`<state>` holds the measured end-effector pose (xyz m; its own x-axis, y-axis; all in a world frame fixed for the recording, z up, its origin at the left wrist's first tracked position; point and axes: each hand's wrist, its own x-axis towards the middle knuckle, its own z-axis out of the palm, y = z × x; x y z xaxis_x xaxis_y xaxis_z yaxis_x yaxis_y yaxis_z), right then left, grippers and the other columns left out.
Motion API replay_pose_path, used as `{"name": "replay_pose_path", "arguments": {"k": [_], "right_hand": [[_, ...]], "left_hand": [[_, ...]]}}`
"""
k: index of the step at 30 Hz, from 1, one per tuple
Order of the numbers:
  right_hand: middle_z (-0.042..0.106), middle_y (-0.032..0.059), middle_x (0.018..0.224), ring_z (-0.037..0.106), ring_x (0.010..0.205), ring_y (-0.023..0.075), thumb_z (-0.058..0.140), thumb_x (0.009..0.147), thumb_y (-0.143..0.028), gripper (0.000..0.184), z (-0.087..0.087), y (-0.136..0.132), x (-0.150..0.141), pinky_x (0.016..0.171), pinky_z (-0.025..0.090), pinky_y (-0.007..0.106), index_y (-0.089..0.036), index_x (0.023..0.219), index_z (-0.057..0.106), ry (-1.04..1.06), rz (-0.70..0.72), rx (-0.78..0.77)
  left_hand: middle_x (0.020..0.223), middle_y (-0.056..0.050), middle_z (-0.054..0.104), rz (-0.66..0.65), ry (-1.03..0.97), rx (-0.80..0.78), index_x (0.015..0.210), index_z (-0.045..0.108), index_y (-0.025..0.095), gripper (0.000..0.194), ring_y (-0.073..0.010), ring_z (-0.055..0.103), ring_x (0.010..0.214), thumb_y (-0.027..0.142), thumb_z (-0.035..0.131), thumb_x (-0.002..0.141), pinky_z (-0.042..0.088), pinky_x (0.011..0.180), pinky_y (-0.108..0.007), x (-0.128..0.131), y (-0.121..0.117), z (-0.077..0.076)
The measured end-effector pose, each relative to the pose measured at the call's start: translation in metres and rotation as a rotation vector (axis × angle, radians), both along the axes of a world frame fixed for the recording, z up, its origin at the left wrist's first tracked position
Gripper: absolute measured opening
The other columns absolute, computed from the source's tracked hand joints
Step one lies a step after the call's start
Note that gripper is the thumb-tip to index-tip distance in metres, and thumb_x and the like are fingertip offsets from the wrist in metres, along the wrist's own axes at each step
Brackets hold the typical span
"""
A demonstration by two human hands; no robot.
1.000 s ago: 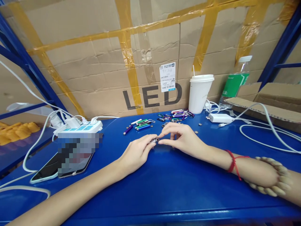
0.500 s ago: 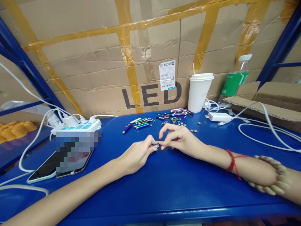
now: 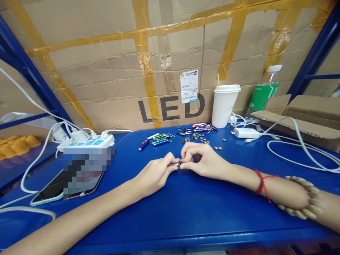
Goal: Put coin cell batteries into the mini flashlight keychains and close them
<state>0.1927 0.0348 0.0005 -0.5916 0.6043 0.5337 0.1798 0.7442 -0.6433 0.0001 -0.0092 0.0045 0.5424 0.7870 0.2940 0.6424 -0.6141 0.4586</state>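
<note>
Between the thumb and fingers of my left hand (image 3: 155, 175) is a small silver cylindrical piece (image 3: 175, 164), mostly covered by the fingers. My right hand (image 3: 203, 159) pinches at its dark right end with thumb and fingertips, so the two hands meet just above the blue tabletop. Beyond my left hand lie several slim metal penlights (image 3: 160, 142) in silver, green, blue and purple. Behind my right hand is a pile of coloured penlights with clips (image 3: 200, 127). Small round silver button cells (image 3: 220, 148) are scattered near that pile.
A lidded white cup (image 3: 225, 106), a green-labelled bottle (image 3: 262, 95), a white charger (image 3: 247, 133) with cable and an open cardboard box (image 3: 300, 122) stand at the right. Left are a power strip (image 3: 92, 142) and two phones (image 3: 50, 187). A large carton (image 3: 111, 81) forms the back.
My right hand's fingers have closed in to a pinch at the end of the silver piece, and the hand sits slightly lower. My left hand has barely moved.
</note>
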Motion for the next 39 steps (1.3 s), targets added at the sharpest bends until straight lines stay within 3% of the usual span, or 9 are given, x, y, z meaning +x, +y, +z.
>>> {"name": "replay_pose_path", "arguments": {"k": [9, 12, 16, 22, 25, 28, 31, 35, 39], "right_hand": [[0.057, 0.0012, 0.073, 0.050, 0.058, 0.0100, 0.056, 0.082, -0.037, 0.026, -0.004, 0.004, -0.006, 0.054, 0.036, 0.023, -0.016, 0.066, 0.055, -0.162, -0.182, -0.023], [0.059, -0.0002, 0.074, 0.052, 0.060, 0.0103, 0.053, 0.084, -0.040, 0.025, -0.002, 0.010, -0.005, 0.056, 0.037, 0.023, -0.017, 0.074, 0.056, -0.209, -0.244, 0.034], [0.061, 0.0001, 0.085, 0.055, 0.063, 0.0104, 0.057, 0.082, -0.043, 0.025, 0.002, 0.025, 0.009, 0.057, 0.036, 0.023, -0.019, 0.076, 0.060, -0.286, -0.398, 0.177], [0.063, 0.0032, 0.095, 0.060, 0.072, 0.0147, 0.055, 0.084, -0.029, 0.015, 0.002, 0.048, 0.031, 0.058, 0.040, 0.024, -0.023, 0.086, 0.069, -0.498, -0.500, 0.303], [0.061, 0.0086, 0.104, 0.060, 0.086, 0.0196, 0.051, 0.084, -0.018, 0.025, -0.001, 0.051, 0.031, 0.069, 0.045, 0.028, -0.019, 0.104, 0.064, -0.485, -0.542, 0.327], [0.056, 0.0131, 0.118, 0.053, 0.107, 0.0245, 0.048, 0.087, -0.025, 0.036, -0.004, 0.050, 0.026, 0.087, 0.043, 0.036, -0.015, 0.120, 0.055, -0.479, -0.500, 0.350], [0.049, 0.0105, 0.130, 0.043, 0.121, 0.0263, 0.044, 0.089, -0.039, 0.043, -0.006, 0.046, 0.021, 0.097, 0.036, 0.044, -0.020, 0.127, 0.050, -0.513, -0.388, 0.353], [0.045, 0.0092, 0.135, 0.040, 0.124, 0.0283, 0.040, 0.090, -0.043, 0.044, -0.007, 0.043, 0.018, 0.099, 0.030, 0.050, -0.022, 0.127, 0.051, -0.553, -0.260, 0.331], [0.053, 0.0101, 0.127, 0.044, 0.121, 0.0251, 0.042, 0.090, -0.036, 0.038, -0.007, 0.046, 0.020, 0.098, 0.031, 0.044, -0.018, 0.120, 0.057, -0.512, -0.248, 0.362]], "left_hand": [[0.096, -0.003, 0.065, 0.106, 0.017, 0.032, 0.083, 0.039, 0.022, 0.011, -0.0189, 0.063, 0.086, 0.027, 0.037, 0.092, 0.045, 0.068, -0.026, 0.002, 0.004, -0.004], [0.104, -0.003, 0.063, 0.165, 0.045, 0.035, 0.099, 0.043, 0.023, 0.011, -0.0200, 0.063, 0.091, 0.027, 0.036, 0.093, 0.046, 0.073, -0.029, 0.002, 0.005, -0.001], [0.092, -0.003, 0.065, 0.257, 0.059, 0.048, 0.118, 0.041, 0.023, 0.027, -0.0196, 0.063, 0.087, 0.026, 0.033, 0.093, 0.046, 0.075, -0.031, 0.000, 0.008, 0.002], [0.091, -0.001, 0.064, 0.246, 0.080, 0.096, 0.105, 0.050, 0.023, 0.022, -0.0170, 0.063, 0.082, 0.026, 0.032, 0.093, 0.046, 0.071, -0.028, 0.001, 0.007, 0.006], [0.096, -0.001, 0.064, 0.233, 0.112, 0.094, 0.104, 0.050, 0.023, 0.021, -0.0169, 0.062, 0.084, 0.025, 0.032, 0.093, 0.046, 0.071, -0.028, 0.002, 0.004, 0.008], [0.099, -0.001, 0.064, 0.200, 0.157, 0.092, 0.104, 0.049, 0.023, 0.021, -0.0173, 0.061, 0.086, 0.025, 0.031, 0.093, 0.046, 0.073, -0.029, 0.002, 0.003, 0.010], [0.102, -0.001, 0.062, 0.074, 0.209, 0.102, 0.104, 0.048, 0.023, 0.020, -0.0166, 0.060, 0.089, 0.025, 0.030, 0.094, 0.045, 0.076, -0.029, 0.000, 0.004, 0.010], [0.103, -0.001, 0.061, -0.068, 0.285, 0.138, 0.103, 0.047, 0.022, 0.021, -0.0159, 0.059, 0.091, 0.025, 0.028, 0.095, 0.045, 0.077, -0.027, -0.002, 0.004, 0.012], [0.103, -0.002, 0.061, -0.091, 0.309, 0.160, 0.104, 0.047, 0.021, 0.022, -0.0158, 0.060, 0.091, 0.025, 0.027, 0.096, 0.045, 0.077, -0.027, -0.002, 0.004, 0.012]]}}
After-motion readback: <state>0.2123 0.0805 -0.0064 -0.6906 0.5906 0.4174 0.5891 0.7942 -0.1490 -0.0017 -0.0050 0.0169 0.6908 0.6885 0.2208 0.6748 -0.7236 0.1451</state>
